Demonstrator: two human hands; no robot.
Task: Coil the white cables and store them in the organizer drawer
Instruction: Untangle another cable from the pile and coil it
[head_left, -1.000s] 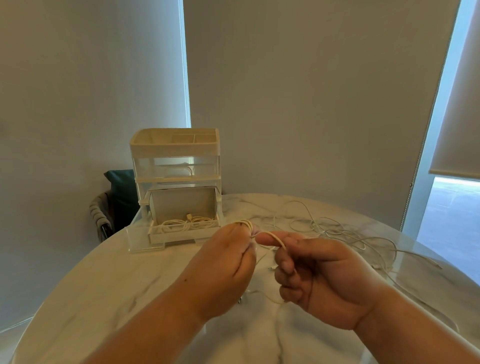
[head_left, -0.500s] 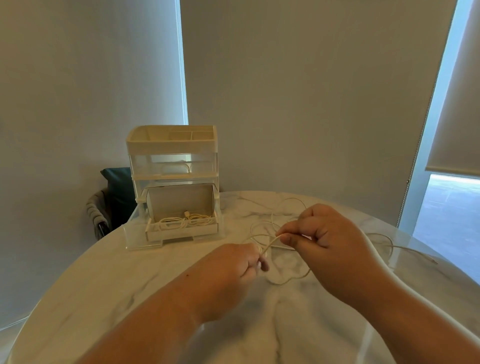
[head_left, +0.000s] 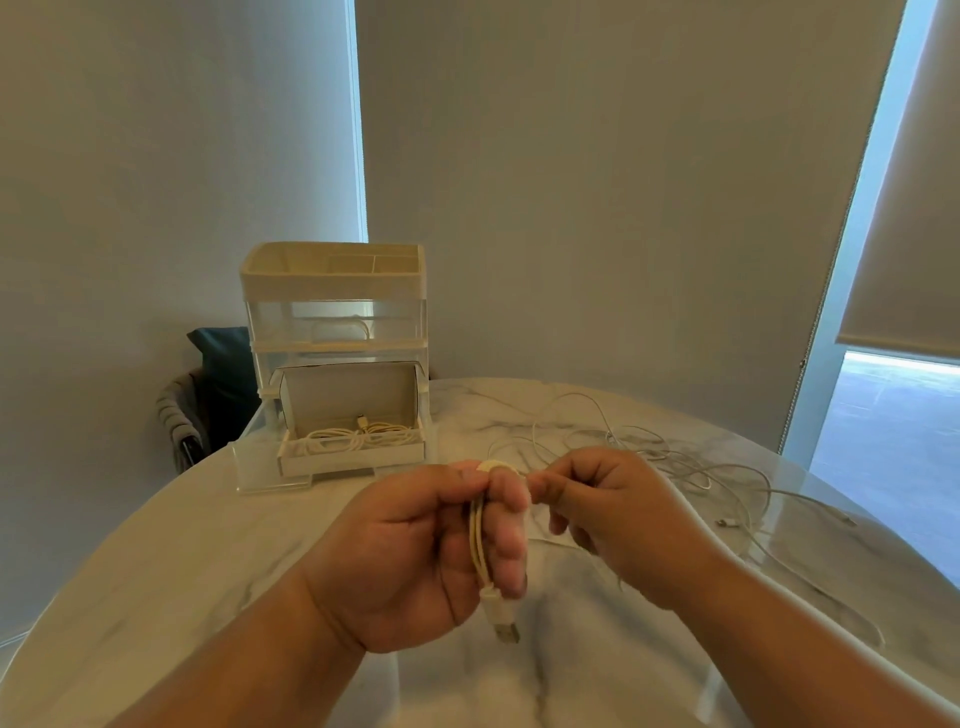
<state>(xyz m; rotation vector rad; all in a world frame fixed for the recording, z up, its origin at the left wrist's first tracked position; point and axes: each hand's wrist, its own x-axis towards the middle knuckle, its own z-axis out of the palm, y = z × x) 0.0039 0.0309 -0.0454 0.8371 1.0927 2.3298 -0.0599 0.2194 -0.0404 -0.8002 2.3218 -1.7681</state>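
a person's left hand (head_left: 415, 551) holds a thin white charging cable (head_left: 480, 545), wound into a narrow oval coil, above the middle of a round white marble counter (head_left: 156, 571), fingers and thumb curled round the loops. the coil's long axis runs from the counter's far edge toward the near one, and its metal-tipped usb plug (head_left: 501, 618) hangs out of the bottom of the grip toward the near edge. the right hand (head_left: 618, 525), just beside the coil's upper end, pinches thumb and forefinger on what appears to be the cable's free run, which trails off to a loose tangle of white cables (head_left: 670, 460) toward the counter's right edge. near the far left edge stands a clear-and-cream plastic desk organizer (head_left: 332, 286), its bottom drawer (head_left: 353, 460) pulled open with coiled white cables (head_left: 358, 439) lying inside. the drawer lies ahead and slightly left of the coil, so the left hand looks the nearer to deliver it once the slack from the right is wound on.
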